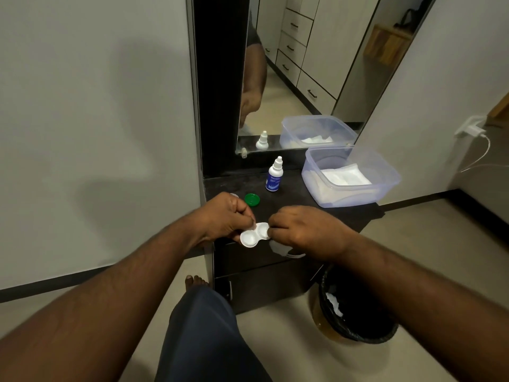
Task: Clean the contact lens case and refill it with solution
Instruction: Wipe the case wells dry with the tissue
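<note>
Over the dark desk (289,208), the left hand (223,216) pinches the white lens case (254,234), both wells open and seemingly empty. The right hand (300,230) grips its other end. A green cap (252,199) and solution bottle (274,175) sit behind; the plastic tub (349,176) holds white tissues (345,176).

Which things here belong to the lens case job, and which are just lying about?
Part of the job:
white twin-well plastic lens case, held by both hands
small white solution bottle with blue label
round green screw cap
clear plastic tub of white tissues
black waste bin, probably

Lying about:
wall mirror
white wall charger with cable
</note>
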A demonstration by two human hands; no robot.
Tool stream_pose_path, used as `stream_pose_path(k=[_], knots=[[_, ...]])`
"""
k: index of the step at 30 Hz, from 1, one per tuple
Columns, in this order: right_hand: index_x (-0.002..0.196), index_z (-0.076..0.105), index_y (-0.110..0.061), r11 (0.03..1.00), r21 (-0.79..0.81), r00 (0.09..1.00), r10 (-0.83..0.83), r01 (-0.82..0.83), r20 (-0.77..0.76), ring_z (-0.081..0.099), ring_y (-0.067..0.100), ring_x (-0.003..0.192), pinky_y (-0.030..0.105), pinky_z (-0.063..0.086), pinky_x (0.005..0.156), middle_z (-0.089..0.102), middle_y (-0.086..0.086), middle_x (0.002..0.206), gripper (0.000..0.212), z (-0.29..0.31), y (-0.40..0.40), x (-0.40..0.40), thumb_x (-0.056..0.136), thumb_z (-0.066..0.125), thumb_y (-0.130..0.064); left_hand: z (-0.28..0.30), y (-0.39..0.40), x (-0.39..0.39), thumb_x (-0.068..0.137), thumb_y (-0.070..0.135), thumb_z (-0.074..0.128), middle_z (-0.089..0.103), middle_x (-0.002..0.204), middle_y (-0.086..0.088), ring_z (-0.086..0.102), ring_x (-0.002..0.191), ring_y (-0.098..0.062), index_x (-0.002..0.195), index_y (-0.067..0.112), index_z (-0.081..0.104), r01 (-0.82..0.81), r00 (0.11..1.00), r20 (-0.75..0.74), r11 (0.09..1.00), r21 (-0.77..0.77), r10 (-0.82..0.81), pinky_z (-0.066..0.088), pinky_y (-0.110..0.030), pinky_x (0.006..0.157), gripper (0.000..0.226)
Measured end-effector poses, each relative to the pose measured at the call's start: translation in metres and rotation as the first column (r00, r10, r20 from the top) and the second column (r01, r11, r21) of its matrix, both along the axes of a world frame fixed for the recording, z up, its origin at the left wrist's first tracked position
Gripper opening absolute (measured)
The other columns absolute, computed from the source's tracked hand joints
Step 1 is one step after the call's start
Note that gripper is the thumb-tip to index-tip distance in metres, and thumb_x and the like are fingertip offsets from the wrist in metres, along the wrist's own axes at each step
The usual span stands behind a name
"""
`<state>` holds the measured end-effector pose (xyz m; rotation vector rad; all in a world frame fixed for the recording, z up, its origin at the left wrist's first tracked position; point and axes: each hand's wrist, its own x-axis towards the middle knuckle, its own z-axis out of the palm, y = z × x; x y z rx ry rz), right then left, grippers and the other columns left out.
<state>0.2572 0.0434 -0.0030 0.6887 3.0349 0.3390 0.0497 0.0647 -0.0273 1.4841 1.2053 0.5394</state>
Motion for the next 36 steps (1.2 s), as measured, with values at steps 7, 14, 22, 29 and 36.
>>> stream_pose_path(k=[7,14,22,29,36], knots=[[0.092,0.071,-0.004,1.000,-0.015,0.985,-0.023,0.021,-0.174,0.063,0.028,0.072,0.032,0.052,0.058,0.067,0.013,0.084,0.019,-0.005,-0.002,-0.001,0.073,0.070,-0.005,0.000,-0.003,0.000,0.082,-0.004,0.062,0.070,0.070,-0.005,0.063,0.059,-0.009,0.083,-0.003,0.071,-0.023,1.000,0.020,1.000,0.014,0.023,0.052,-0.018,0.052,0.009],[0.084,0.073,-0.008,0.890,-0.334,0.611,-0.455,0.309,-0.647,0.062,0.014,0.077,0.027,0.052,0.073,0.068,0.005,0.082,0.011,-0.043,-0.032,-0.028,0.075,0.070,-0.004,-0.002,-0.009,-0.003,0.080,-0.005,0.065,0.070,0.064,-0.001,0.064,0.057,-0.009,0.080,-0.001,0.071,-0.044,0.996,0.076,0.999,0.026,0.042,0.051,-0.019,0.054,0.007],[0.072,0.073,-0.015,0.492,-0.804,0.034,-0.859,0.334,-0.511,0.062,-0.001,0.066,0.009,0.045,0.061,0.069,-0.007,0.069,0.009,-0.030,-0.038,-0.056,0.076,0.073,-0.007,-0.001,-0.014,-0.008,0.079,-0.002,0.069,0.071,0.073,-0.014,0.067,0.062,-0.015,0.082,-0.005,0.070,-0.021,0.992,0.125,0.999,0.031,0.017,0.055,-0.021,0.061,0.004],[0.077,0.072,-0.011,0.513,-0.755,0.005,-0.828,0.409,-0.560,0.059,0.002,0.066,0.003,0.043,0.062,0.066,-0.004,0.070,0.009,-0.030,-0.039,-0.065,0.079,0.068,-0.004,0.001,-0.013,-0.003,0.081,-0.005,0.065,0.070,0.074,-0.016,0.066,0.057,-0.011,0.084,-0.009,0.069,-0.055,0.992,0.111,0.998,0.034,0.051,0.053,-0.018,0.055,0.006],[0.079,0.072,-0.012,0.659,-0.639,0.378,-0.752,0.398,-0.540,0.059,-0.002,0.068,0.004,0.041,0.067,0.068,-0.005,0.077,0.008,-0.025,-0.033,-0.039,0.077,0.070,-0.005,0.004,-0.013,-0.003,0.080,-0.006,0.065,0.071,0.071,-0.008,0.066,0.057,-0.009,0.083,-0.007,0.069,-0.059,0.994,0.090,0.998,0.028,0.057,0.053,-0.018,0.054,0.005]])
